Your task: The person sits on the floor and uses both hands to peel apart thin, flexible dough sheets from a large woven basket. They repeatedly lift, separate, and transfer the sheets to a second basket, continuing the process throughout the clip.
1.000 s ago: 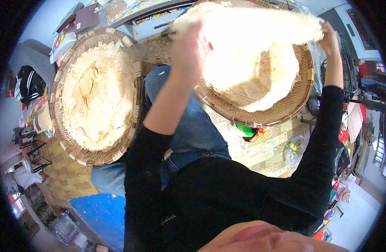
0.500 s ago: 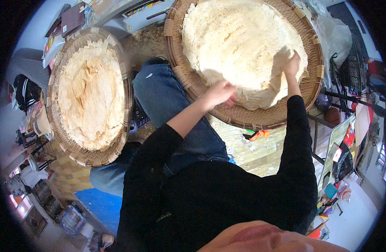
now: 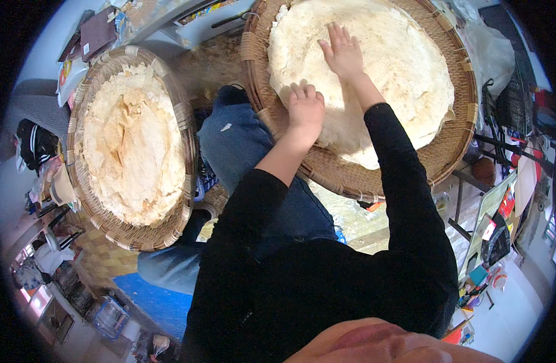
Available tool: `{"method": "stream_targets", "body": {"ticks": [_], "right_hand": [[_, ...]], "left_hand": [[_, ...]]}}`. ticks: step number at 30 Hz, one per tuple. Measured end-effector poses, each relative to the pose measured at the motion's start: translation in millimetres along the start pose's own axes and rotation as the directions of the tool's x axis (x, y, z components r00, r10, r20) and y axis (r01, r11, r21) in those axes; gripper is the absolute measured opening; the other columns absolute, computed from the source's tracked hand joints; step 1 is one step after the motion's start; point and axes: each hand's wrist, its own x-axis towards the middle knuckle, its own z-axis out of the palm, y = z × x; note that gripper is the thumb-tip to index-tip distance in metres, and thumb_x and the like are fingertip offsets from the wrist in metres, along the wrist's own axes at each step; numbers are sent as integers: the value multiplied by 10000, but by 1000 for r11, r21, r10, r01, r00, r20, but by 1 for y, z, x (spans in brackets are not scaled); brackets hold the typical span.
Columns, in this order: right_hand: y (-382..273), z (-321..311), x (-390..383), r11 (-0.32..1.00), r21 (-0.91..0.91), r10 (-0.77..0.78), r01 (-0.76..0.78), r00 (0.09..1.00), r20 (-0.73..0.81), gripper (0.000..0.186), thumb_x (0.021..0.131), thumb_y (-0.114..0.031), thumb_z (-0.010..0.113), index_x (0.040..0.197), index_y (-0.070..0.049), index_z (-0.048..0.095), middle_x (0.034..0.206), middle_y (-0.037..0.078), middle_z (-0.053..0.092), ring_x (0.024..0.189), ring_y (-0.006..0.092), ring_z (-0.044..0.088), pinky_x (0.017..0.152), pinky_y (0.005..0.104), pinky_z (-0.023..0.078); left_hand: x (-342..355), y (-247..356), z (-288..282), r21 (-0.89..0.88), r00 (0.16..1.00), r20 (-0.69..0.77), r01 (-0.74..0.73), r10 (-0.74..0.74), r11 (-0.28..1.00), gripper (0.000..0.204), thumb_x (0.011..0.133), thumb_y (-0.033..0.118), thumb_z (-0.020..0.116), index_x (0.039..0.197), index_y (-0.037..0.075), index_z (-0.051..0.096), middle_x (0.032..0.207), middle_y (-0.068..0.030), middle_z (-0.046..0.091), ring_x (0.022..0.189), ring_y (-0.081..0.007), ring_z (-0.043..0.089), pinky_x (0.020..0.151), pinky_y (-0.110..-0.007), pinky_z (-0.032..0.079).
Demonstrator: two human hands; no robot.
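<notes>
A large round stack of thin, pale flatbread sheets (image 3: 399, 78) lies in a woven wicker tray (image 3: 423, 172) in front of me. My right hand (image 3: 344, 53) rests flat on the top sheet, left of its middle, with the fingers spread. At the stack's near left edge is my left hand (image 3: 306, 112), its fingers slightly bent and apart, touching the sheet's rim. I see no sheet gripped in either hand. The top sheet looks fairly smooth, with a loose, uneven border toward the right.
On the left stands a second wicker tray (image 3: 133, 242) holding crumpled, browner flatbread sheets (image 3: 133, 145). My knee in jeans (image 3: 235, 133) comes between the trays. A clear plastic bag (image 3: 489, 54) hangs at the far right. A blue mat (image 3: 154, 302) lies on the floor.
My right hand has moved from the stack's right edge leftward and farther away across the top. My left hand has risen onto the left edge. The top sheet now lies smoother.
</notes>
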Motion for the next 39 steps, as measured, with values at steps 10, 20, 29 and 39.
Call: {"method": "stream_targets", "body": {"ticks": [10, 20, 29, 39], "right_hand": [[88, 12, 65, 871, -36, 491, -490, 865, 99, 592, 969, -438, 363, 1472, -126, 377, 1550, 77, 322, 1445, 280, 256, 1168, 510, 194], [168, 23, 53, 696, 395, 486, -600, 798, 355, 645, 964, -544, 351, 1501, -188, 336, 1589, 54, 268, 1462, 310, 223, 1139, 590, 197], [237, -1, -15, 834, -132, 535, -536, 727, 429, 638, 949, -454, 432, 1472, -100, 343, 1546, 151, 309, 1415, 360, 298, 1095, 605, 275], [86, -36, -92, 958, -182, 281, -223, 861, 424, 649, 1026, -496, 273, 1546, -115, 204, 1614, 106, 168, 1493, 303, 121, 1180, 541, 122]], "left_hand": [[16, 11, -4, -9, 978, 169, 128, -124, 992, 314, 908, 188, 510, 1163, 79, 656, 1330, -152, 534, 1302, -430, 417, 1074, -591, 277], [29, 4, -26, -50, 916, 390, 126, -97, 991, 415, 939, 204, 505, 1329, 65, 532, 1392, -164, 436, 1352, -517, 320, 1109, -599, 224], [11, 4, 1, -56, 966, 240, 111, -94, 992, 412, 908, 220, 533, 1294, 78, 562, 1399, -167, 470, 1301, -521, 390, 1101, -599, 258], [-41, -36, -73, -555, 980, -102, -199, 171, 807, 273, 796, 265, 665, 947, 38, 685, 998, -146, 669, 1008, -314, 624, 878, -466, 495]]}}
